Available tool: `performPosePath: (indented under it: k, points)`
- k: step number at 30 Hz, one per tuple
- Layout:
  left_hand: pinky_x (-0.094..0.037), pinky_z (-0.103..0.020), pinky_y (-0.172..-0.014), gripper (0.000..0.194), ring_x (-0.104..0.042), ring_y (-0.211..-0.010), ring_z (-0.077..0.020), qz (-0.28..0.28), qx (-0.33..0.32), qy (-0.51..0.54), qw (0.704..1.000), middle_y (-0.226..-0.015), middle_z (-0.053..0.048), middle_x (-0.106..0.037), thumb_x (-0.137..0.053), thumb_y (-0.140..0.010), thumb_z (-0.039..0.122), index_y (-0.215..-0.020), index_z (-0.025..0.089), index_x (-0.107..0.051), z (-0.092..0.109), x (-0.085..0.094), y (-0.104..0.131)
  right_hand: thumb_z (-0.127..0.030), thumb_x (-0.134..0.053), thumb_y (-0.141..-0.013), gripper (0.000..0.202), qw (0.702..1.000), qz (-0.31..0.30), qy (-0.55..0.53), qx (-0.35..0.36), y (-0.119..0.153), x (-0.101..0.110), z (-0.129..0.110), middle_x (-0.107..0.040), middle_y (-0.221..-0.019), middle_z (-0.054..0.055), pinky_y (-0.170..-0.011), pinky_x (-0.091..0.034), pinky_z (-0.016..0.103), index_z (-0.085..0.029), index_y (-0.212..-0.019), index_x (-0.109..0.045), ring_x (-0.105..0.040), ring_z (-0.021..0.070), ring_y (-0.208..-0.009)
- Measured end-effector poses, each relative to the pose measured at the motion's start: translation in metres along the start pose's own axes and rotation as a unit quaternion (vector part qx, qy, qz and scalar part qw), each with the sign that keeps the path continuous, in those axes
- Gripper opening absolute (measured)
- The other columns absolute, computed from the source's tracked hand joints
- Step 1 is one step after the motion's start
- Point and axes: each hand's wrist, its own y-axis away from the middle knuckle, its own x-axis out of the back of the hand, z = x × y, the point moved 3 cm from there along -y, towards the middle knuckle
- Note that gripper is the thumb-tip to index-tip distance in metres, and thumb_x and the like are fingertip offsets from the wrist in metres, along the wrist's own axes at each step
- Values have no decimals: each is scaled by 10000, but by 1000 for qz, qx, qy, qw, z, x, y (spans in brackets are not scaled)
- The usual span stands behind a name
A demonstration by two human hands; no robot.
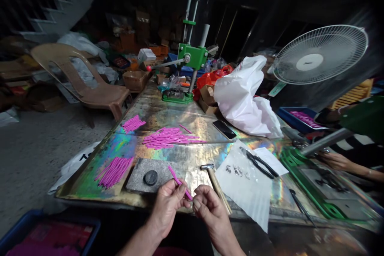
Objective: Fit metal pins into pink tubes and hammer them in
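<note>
My left hand [169, 202] pinches a thin pink stick [174, 175] between thumb and fingers, tilted with its upper end away from me. At the stick's near end my right hand [209, 205] is closed, thumb against fingertips; whatever it grips is hidden. Just beyond my left hand lies a grey stone block [139, 174] with a round black disc [151, 177] on it. To the right of my right hand rests a hammer [217, 186] with a wooden handle. Several small metal pieces [238, 171] lie on a white sheet [244, 192], beside black-handled pliers [259, 164].
Pink sticks lie in a left bundle [115, 173], a far bundle [133, 124] and a middle pile [168, 138]. A phone [224, 129], a white bag [246, 96] and a green press [192, 58] stand farther back. At right, a co-worker's hand [337, 161] is by another press [312, 192].
</note>
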Motion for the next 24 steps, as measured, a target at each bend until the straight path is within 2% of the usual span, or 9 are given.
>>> performPosePath:
  k: [9,15,20,22,24]
  points:
    - [-322,-166,-426,250,-398,-418,-40,4,-35,-61,998,-545,39,-516,-660,-634,360,-650,130,-563,-9,3,-2,-372,-613,-689,281,998,53,-30,-3,0,0,7,-420,-542,-76,-470,-290,212,-213,-859,-455,-380,87,-473]
    - [-339,-184,-443,254,-405,-405,-49,23,-74,-122,990,-529,46,-514,-658,-616,376,-652,136,-582,-1,2,-1,-346,-641,-668,342,995,82,-58,-14,-5,1,10,-445,-538,-87,-468,-303,209,-213,-902,-428,-391,76,-455]
    - [-344,-179,-434,235,-410,-389,-44,21,-88,-121,989,-526,46,-528,-643,-637,358,-644,134,-572,0,3,-2,-363,-640,-661,343,996,77,-37,-28,-6,-5,9,-435,-532,-87,-478,-319,213,-200,-887,-440,-397,76,-460]
    - [-341,-175,-423,223,-415,-390,-43,18,-85,-113,990,-550,32,-555,-625,-663,348,-656,134,-563,0,8,-3,-398,-613,-672,331,997,65,-11,-34,-6,-4,8,-447,-537,-74,-484,-330,220,-193,-878,-456,-412,86,-473]
    - [-347,-173,-420,211,-429,-400,-49,28,-94,-112,989,-559,23,-574,-616,-675,339,-669,135,-562,5,17,-4,-442,-562,-694,318,997,64,37,-32,-7,5,5,-456,-537,-59,-484,-342,231,-186,-861,-474,-425,101,-480]
